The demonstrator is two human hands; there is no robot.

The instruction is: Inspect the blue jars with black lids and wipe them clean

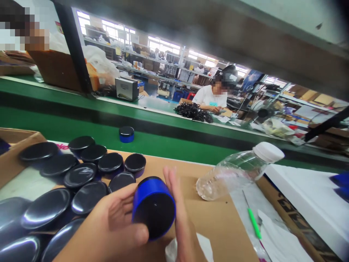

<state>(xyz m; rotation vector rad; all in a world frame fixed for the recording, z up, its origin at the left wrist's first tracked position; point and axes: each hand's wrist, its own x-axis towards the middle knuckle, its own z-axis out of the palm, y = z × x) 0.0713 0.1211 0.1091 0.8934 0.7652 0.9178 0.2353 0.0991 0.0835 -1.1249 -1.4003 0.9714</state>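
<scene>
Left hand [109,225]: at 7 o'clock in frame, palm up, thumb & fingers wrapped round blue puck [154,207]; clamped on it.
Right hand [178,214]: flat, fingers straight & together, edge pressed vs. the puck's right side, at 3 o'clock of it; not curled round it.
Hands: close together, puck sandwiched between.
Blue puck: short round cylinder, blue wall, black face tipped toward camera; bottom centre, held above cardboard sheet [218,225].
Black-topped pucks [89,171]: crowd of same type, standing w/ glossy black tops up, at 9–10 o'clock of held puck, running to the left edge.
Single puck [126,134]: alone on green belt [163,142], 12 o'clock of the crowd, well apart from the hands.
Clear bottle [234,171]: lying on side, white cap pointing 2 o'clock; 2 o'clock of held puck, near right hand, not touching.
Green tool [254,222]: thin, on white sheet, 3 o'clock of right hand.
Co-worker [211,98]: seated across belt at 1 o'clock, white shirt, pile of black parts [195,111] just beside.
Box [11,153]: cardboard, left edge.
</scene>
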